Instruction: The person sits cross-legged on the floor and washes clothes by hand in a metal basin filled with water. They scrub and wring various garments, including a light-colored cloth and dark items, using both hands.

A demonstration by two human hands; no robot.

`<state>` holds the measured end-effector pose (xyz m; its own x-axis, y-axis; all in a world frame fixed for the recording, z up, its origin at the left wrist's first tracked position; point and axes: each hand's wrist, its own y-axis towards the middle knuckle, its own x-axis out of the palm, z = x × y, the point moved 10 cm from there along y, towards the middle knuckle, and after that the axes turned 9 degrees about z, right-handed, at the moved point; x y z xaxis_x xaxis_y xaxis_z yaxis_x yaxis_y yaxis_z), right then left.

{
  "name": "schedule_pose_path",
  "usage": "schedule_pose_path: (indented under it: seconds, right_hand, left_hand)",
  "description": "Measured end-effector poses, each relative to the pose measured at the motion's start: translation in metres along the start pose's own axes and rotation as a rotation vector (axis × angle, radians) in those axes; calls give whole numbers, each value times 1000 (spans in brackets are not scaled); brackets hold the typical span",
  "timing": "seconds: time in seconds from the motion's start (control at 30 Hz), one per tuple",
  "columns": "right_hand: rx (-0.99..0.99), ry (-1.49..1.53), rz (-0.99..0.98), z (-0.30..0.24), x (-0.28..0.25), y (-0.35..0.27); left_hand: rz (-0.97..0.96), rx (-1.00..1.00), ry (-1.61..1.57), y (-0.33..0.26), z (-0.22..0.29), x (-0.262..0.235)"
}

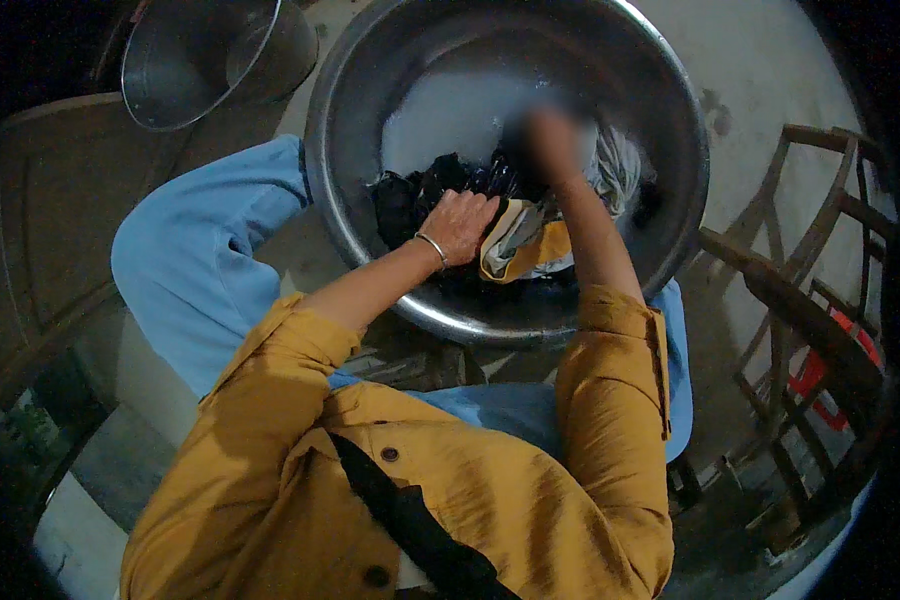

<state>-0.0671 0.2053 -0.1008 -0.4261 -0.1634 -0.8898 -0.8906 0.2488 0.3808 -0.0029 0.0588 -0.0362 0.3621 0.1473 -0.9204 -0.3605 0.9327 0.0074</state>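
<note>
Between my knees stands a large round metal basin (332,215) with cloudy grey-white water (435,120) in it. Wet black cloth (398,205) is bunched along the near left side of the basin. My left hand (457,228), with a bracelet at the wrist, is closed with its fingers curled into that cloth. My right hand (552,145) is over the middle right of the basin, against dark cloth; motion smears its fingers. A yellow, white and grey garment (542,250) lies between my arms, and grey cloth (618,168) is to the right of my right hand.
At the upper left is a metal bucket (185,75) beside a brown wooden panel (60,200). A wooden chair frame (785,290) is on the right, with a red thing (832,370) behind its bars. Concrete floor (760,70) shows beyond the basin.
</note>
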Motion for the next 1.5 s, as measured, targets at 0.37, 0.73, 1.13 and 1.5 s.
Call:
schedule_pose_path:
  seconds: [0.37, 0.73, 1.13, 1.5]
  right_hand:
    - [-373, 94, -171, -84, -23, -35]
    - [-308, 326, -401, -86, -24, -59]
    - [63, 382, 75, -33, 2, -23]
    - [361, 103, -279, -62, -59, -28]
  left_hand:
    - [41, -4, 164, -7, 11, -6]
    - [85, 54, 116, -11, 6, -3]
    - [-141, -94, 65, -9, -4, 12]
    - [-457, 10, 316, -20, -4, 52]
